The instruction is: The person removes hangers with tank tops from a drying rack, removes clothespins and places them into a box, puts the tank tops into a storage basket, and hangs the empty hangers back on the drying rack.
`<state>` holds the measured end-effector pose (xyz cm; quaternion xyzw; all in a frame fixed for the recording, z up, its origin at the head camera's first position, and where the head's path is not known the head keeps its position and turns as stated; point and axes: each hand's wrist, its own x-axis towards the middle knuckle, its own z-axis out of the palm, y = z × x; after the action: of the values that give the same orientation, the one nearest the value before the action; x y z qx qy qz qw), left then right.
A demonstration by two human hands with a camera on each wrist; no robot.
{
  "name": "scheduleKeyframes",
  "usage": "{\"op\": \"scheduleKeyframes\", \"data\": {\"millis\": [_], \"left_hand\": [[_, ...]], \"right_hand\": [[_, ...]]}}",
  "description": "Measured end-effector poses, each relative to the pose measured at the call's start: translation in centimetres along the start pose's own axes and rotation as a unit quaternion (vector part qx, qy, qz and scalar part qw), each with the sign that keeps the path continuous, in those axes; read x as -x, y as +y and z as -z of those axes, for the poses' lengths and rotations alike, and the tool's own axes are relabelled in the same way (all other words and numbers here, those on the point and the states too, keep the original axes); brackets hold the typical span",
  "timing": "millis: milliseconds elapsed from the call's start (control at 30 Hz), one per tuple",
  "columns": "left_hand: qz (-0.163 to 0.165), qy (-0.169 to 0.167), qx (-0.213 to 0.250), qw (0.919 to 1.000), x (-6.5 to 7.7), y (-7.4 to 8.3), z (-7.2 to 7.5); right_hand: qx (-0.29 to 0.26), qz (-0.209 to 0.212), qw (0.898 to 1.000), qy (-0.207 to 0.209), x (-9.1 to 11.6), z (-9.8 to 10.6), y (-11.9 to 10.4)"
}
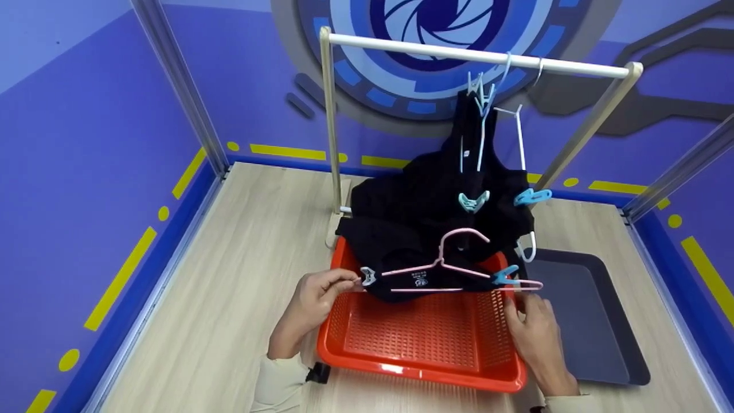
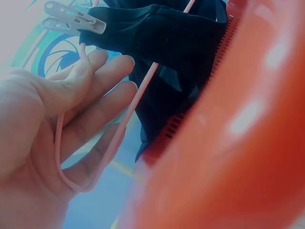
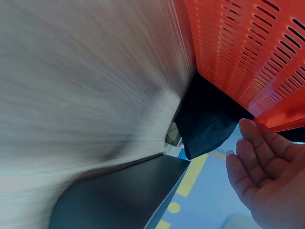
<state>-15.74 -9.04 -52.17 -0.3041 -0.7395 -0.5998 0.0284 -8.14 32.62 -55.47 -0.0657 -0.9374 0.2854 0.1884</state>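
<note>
My left hand (image 1: 318, 295) pinches the left end of a pink hanger (image 1: 441, 263) between thumb and fingers; the hanger's loop crosses the palm in the left wrist view. A black garment (image 1: 401, 183) is clipped along that hanger with a white clothespin (image 1: 368, 276) on the left and a blue clothespin (image 1: 505, 275) on the right. The garment drapes into the red basket (image 1: 421, 376). My right hand (image 1: 536, 332) is beside the basket's right wall, below the hanger's right end. Its fingers (image 3: 259, 155) are loosely bent near the rim, with nothing held.
Behind the basket stands a rack with a white rail (image 1: 424, 50). A light-blue hanger (image 1: 483, 132) and a white hanger (image 1: 520, 137) hang from it, with black cloth and more clothespins. A dark grey tray (image 1: 590, 321) lies to the right on the wooden table (image 1: 229, 275).
</note>
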Motion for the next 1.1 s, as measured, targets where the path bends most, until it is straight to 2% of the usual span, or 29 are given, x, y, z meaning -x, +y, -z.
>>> {"op": "scheduleKeyframes", "data": {"millis": [233,533,900,1100], "left_hand": [[0.018,-0.002,-0.005,0.9998,0.1,-0.3,0.1],[0.023,0.014,-0.002,0.9996,0.1,-0.7,0.0],[0.027,0.029,-0.078,0.9962,-0.1,-1.1,0.2],[-0.004,0.036,-0.126,0.9913,-0.2,-1.1,0.2]], "right_hand": [[-0.002,0.012,1.0,0.013,0.0,-0.2,0.2],[-0.007,-0.009,1.0,-0.008,0.1,-0.1,0.0],[-0.005,-0.033,0.999,-0.011,0.1,0.1,0.1],[-0.003,-0.037,0.999,-0.007,0.0,0.1,0.0]]}}
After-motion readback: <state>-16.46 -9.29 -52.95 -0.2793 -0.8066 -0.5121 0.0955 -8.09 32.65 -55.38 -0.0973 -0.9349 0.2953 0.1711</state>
